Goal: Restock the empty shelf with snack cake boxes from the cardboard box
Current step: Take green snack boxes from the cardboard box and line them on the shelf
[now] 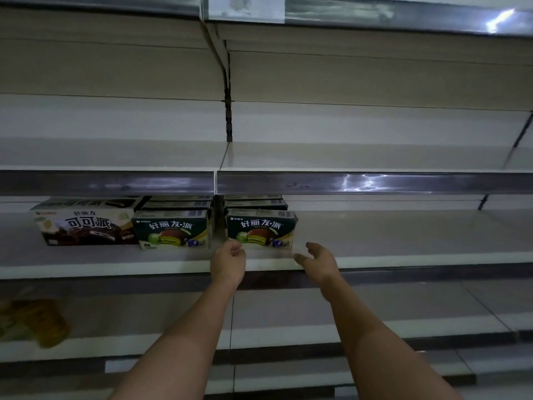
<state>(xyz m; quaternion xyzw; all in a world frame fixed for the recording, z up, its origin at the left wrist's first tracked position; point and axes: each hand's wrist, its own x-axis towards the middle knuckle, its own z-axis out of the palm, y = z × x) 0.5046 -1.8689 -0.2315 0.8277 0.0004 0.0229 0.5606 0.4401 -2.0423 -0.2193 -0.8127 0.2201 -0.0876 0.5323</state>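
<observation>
step: seating dark-green cardboard snack cake box [261, 229] just beyond both hands | left hand [227, 262] loosely curled, right hand [318, 262] wide, both empty | next: fetch another box; set it right of right hand

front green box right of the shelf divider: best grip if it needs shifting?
Take the green box by its two short ends, coming straight in from the aisle. It stands upright with its wide face forward and more boxes directly behind, so the back is blocked. The right end is free; the left end sits near the divider, leaving little finger room. The left hand and right hand already flank it.
</observation>
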